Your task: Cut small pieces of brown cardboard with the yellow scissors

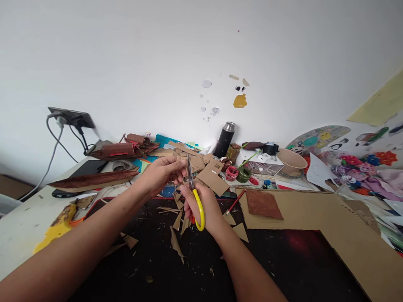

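Note:
My right hand (208,205) grips a pair of scissors (199,212) with yellow handles, the metal blades pointing up and away from me. Close beside the blades, the fingers of my left hand (165,172) are pinched together. What they hold is too small and too hidden to name. Both hands are raised over a dark mat (151,260) strewn with cardboard scraps (177,245) and tiny shreds. A larger piece of cut cardboard (211,179) lies just behind my right hand.
A yellow glue gun (59,226) and brown boat-shaped models (94,179) lie at left. Behind stand a black thermos (224,140) and open paint jars (232,172). On the right, a large cardboard sheet (302,209) bears a brown painted square (263,204). A red pencil (236,201) lies nearby.

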`<state>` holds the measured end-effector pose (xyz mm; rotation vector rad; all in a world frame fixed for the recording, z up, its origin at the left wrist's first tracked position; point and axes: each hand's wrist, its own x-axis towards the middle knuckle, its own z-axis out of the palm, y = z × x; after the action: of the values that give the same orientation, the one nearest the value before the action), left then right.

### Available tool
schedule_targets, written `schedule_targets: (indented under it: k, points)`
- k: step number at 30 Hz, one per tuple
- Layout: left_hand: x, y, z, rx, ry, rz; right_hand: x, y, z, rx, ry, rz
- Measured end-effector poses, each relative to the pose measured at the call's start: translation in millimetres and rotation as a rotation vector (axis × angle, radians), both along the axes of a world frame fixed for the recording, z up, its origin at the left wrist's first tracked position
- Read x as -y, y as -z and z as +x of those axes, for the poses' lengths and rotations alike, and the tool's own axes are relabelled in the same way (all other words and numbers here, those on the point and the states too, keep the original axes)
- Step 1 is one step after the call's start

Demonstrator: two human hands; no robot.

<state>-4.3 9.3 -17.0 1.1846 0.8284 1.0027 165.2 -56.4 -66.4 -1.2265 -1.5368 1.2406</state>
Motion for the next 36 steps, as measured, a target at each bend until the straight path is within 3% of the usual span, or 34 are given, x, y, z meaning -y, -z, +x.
schedule_targets:
  k: [11, 18, 29, 36]
  points:
    - [5.0, -8.3, 0.8, -0.068, -0.044, 0.136, 0.7, -3.3, -1.9, -0.215, -0.092, -0.063]
    - [4.9, -6.1, -0.5, -0.065, -0.044, 0.159, -4.8, 13.4, -0.6, -0.277, -0.162, -0.045]
    - [3.1, -1.7, -0.3, -0.097, -0.058, 0.124, 0.4, 1.3, -0.5, -0.103, -0.050, -0.066]
    - [5.4, -9.9, -3.3, -0.301, -0.042, 0.297, -0.1, 6.0, 0.8, -0.124, -0.062, -0.045]
